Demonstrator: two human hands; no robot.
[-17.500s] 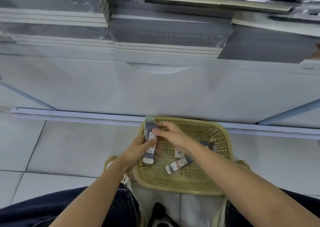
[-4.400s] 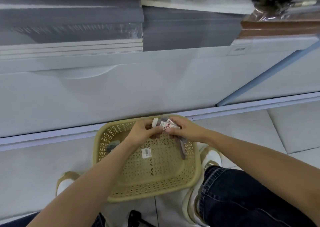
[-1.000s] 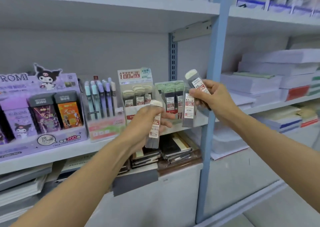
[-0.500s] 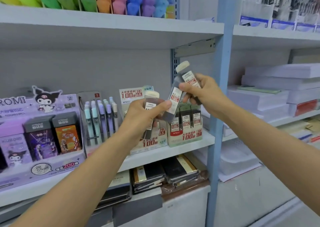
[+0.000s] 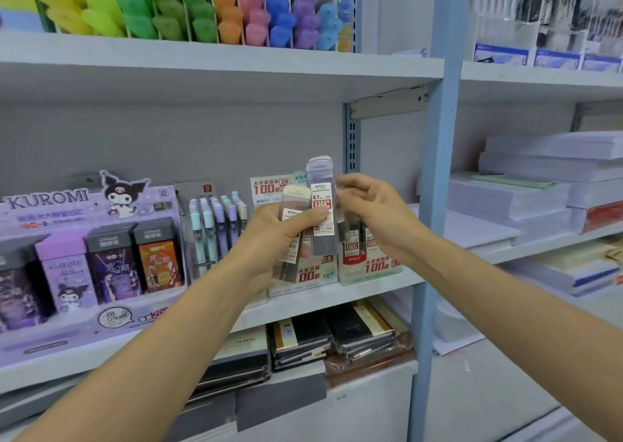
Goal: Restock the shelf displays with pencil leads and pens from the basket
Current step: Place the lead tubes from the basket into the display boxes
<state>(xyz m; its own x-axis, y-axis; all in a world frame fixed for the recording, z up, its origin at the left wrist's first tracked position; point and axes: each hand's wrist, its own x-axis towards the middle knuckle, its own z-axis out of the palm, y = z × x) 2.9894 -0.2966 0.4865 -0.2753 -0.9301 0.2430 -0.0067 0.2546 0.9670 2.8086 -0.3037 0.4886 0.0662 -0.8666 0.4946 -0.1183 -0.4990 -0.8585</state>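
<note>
Two pencil-lead cases are raised in front of the middle shelf (image 5: 337, 296), toward its right end, and my left grip (image 5: 274, 241) has both. The cream-capped case (image 5: 292, 210) lies in the curled fingers, leaning a little. The taller grey-capped case (image 5: 323, 202) stands upright just beside it on the right, touching it, with the thumb pressed across its label, which reads 0.7.

My right grip (image 5: 377, 212) is level with them, fingers curled and fingertips at the right edge of the grey-capped case. I cannot tell from this view whether they pinch that edge or only sit beside it.

Directly behind the cases, at the front edge of the shelf, are two lead display boxes. The green-marked box (image 5: 315, 276) is partly hidden by my left grip, and the red-marked box (image 5: 371, 268) is next to the blue upright post (image 5: 435, 172), with rows of cases standing in it.

Further left along the same shelf are a rack of pastel pens (image 5: 215, 232) and a purple Kuromi display (image 5: 84, 259). Bright highlighters (image 5: 202, 13) line the shelf above, and wrapped notebooks (image 5: 337, 335) lie stacked below. Paper reams (image 5: 539, 192) fill the bay beyond the post.
</note>
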